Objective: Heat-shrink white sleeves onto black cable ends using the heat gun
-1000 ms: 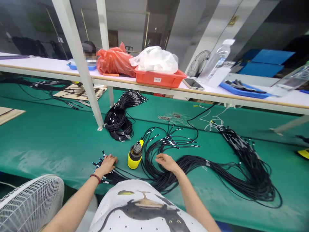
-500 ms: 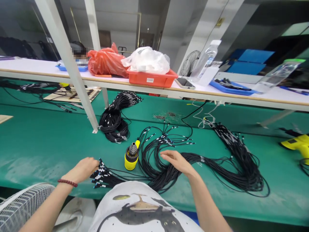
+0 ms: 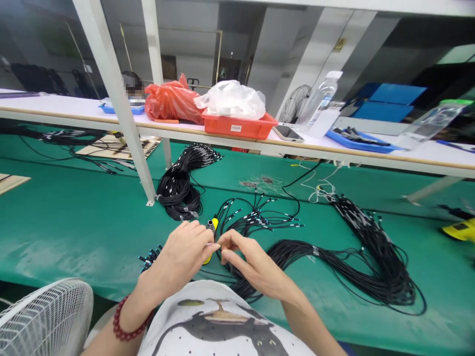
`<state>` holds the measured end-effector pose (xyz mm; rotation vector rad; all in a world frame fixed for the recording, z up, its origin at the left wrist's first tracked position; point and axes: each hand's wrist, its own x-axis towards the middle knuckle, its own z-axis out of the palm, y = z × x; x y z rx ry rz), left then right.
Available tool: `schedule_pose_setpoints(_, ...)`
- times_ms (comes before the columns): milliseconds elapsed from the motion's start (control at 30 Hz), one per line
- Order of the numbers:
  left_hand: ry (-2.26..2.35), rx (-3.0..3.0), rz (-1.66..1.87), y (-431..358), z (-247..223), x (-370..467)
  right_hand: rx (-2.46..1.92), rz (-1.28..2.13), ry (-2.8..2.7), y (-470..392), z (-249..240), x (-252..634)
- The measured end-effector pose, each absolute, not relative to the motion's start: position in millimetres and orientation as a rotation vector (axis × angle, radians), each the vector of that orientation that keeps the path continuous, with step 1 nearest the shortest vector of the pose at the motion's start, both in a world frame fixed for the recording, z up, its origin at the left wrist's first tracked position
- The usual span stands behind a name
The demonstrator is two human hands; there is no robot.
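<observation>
My left hand (image 3: 187, 248), a dark red bead bracelet (image 3: 128, 329) on its wrist, is closed in a pinch in front of my body. Its fingertips meet those of my right hand (image 3: 254, 262), whose fingers are curled. Whatever lies between them is too small to make out. Behind the hands stands a yellow tool with a metal nozzle (image 3: 211, 225) pointing up, mostly covered. A bundle of black cables (image 3: 293, 248) runs under and beside my right hand. White-marked cable ends (image 3: 150, 258) show left of my left forearm; others fan out beyond the hands.
Another cable bundle (image 3: 178, 190) lies by the white shelf post (image 3: 126, 128). The raised shelf (image 3: 178, 129) holds a red bin (image 3: 237, 127), bags, a phone (image 3: 288, 133) and bottles. A white fan (image 3: 48, 316) stands at lower left, a yellow tool (image 3: 460, 231) at right.
My left hand has moved right and up from the cable ends to the middle. My right hand has shifted slightly left, its fingers now curled to meet the left.
</observation>
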<state>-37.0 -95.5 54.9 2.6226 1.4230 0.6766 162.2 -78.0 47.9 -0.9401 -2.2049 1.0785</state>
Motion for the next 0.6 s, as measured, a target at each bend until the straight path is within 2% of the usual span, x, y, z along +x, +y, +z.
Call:
schedule_pose_setpoints(200, 1.566, 2.448, 0.744, -87.8, 46.5, -48.1, -1.022, 0.942, -1.966, -56.1, 37.4, 161.2)
schedule_pose_setpoints(600, 1.589, 2.051, 0.924, -57.0, 22.4, -48.1, -1.167, 0.697, -1.967, -26.4, 28.3, 145.7)
